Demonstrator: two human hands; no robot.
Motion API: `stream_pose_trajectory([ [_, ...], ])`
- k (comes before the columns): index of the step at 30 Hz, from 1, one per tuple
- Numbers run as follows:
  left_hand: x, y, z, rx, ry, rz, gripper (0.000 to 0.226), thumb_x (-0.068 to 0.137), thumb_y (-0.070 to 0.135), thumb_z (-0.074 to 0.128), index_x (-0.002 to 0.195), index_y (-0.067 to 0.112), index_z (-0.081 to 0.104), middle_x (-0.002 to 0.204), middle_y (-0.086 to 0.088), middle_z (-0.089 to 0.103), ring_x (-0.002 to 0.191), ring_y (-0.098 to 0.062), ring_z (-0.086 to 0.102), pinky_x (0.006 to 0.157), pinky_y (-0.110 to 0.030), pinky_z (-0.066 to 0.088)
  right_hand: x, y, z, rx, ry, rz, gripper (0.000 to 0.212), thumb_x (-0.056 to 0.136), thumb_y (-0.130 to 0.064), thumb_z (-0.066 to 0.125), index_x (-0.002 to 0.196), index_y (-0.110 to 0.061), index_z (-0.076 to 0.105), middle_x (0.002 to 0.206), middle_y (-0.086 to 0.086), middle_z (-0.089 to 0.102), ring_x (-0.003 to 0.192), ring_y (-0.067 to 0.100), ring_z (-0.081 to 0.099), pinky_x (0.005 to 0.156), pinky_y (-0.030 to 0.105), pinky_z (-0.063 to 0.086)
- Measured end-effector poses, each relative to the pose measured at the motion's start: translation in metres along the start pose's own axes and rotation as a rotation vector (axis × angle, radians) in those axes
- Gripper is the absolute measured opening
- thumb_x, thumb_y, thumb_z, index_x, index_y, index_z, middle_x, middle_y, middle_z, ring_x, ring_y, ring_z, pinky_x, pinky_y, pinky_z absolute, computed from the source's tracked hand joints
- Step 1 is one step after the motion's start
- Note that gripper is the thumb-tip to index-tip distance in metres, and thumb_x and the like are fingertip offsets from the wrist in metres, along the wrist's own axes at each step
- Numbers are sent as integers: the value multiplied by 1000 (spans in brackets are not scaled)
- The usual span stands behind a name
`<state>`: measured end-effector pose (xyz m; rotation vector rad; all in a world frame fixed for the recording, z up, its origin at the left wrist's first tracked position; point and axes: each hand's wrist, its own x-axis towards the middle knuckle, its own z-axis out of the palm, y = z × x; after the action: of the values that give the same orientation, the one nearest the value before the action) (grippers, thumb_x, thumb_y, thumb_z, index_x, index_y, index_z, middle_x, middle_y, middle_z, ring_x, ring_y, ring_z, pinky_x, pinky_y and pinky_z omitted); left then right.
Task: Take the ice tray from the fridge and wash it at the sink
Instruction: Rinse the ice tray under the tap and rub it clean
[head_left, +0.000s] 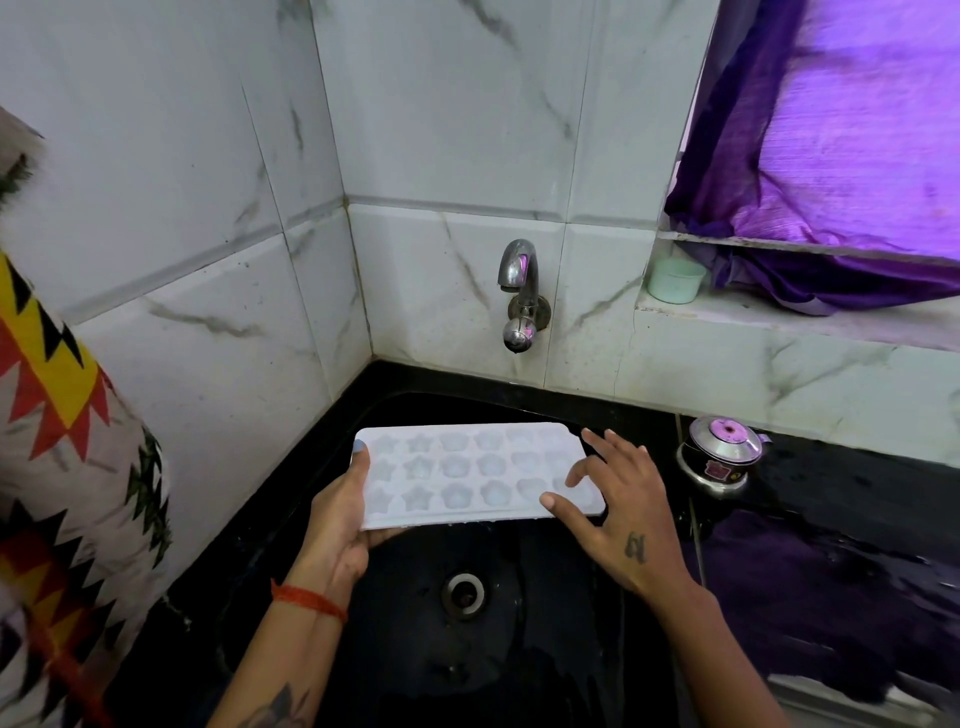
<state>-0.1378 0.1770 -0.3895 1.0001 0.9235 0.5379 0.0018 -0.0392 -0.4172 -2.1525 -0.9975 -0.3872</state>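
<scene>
White ice tray (470, 475) w/ star & flower moulds held level over black sink (415, 623), below tap (519, 291). Left hand (340, 525) grips its left end, thumb on top. Right hand (615, 512): fingers spread, tips on right end. Small pot (722, 454) beside sink has a label, prob. unreadable.

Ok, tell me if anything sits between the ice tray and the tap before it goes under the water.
Nothing visible does. The left hand holds the ice tray over the black sink, the right hand spread at its right end. The tap on the wall above and behind has only open space below its spout. No water is running.
</scene>
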Motion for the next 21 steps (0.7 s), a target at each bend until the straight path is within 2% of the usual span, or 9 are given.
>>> stream_pose_trajectory([
  [4, 2, -1, -3, -11, 2, -4, 38, 90, 48, 53, 93, 12, 64, 94, -12, 70, 86, -28, 67, 69, -43, 55, -4, 2, 5, -2, -37, 29, 48, 80, -70, 44, 87, -28, 65, 137, 2, 52, 137, 22, 36, 113, 53, 23],
  [10, 3, -1, -3, -12, 6, -6, 39, 89, 49, 54, 94, 12, 65, 95, -13, 70, 87, -29, 67, 71, -44, 55, -4, 2, 10, 52, -82, 69, 63, 80, -79, 30, 93, -31, 70, 141, 2, 49, 138, 21, 32, 114, 50, 20],
  [16, 1, 1, -4, -12, 13, 5, 37, 90, 48, 53, 91, 13, 64, 91, -11, 69, 82, -27, 67, 66, -41, 55, -4, 2, 10, 101, -50, 64, 42, 79, -67, 49, 86, -31, 70, 139, 2, 51, 137, 21, 34, 107, 56, 31],
  [21, 0, 0, -5, -7, 12, 10, 37, 91, 48, 52, 90, 13, 64, 88, -10, 69, 79, -26, 67, 66, -41, 55, -6, 3, 10, 33, -22, 39, 54, 79, -76, 39, 77, -29, 66, 139, 4, 51, 136, 24, 36, 111, 53, 25],
])
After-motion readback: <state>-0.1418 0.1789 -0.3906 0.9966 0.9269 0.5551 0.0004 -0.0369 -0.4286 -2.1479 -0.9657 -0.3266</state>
